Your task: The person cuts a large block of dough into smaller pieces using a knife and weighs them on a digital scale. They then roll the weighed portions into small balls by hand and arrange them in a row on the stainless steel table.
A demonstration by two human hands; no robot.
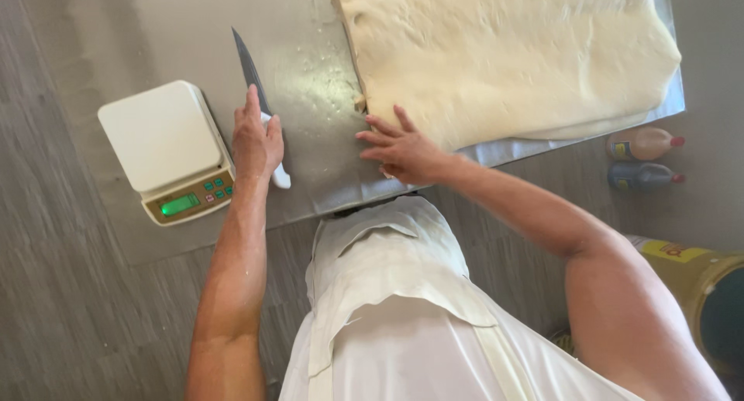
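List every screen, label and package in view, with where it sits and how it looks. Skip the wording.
Scale screen: small green-lit rectangle on the beige front of the white scale, left of the left hand.
Upper bottle: lying on the floor at right, pale contents, red cap, yellow label.
Lower bottle: beside it, bluish, red cap, yellow label.
Bucket label: yellow patch on the bucket at lower right.

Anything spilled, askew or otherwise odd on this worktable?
Little stands out. The dough sheet overhangs the metal table on its far side, and loose flour is scattered beside it. Two bottles lie on the floor.
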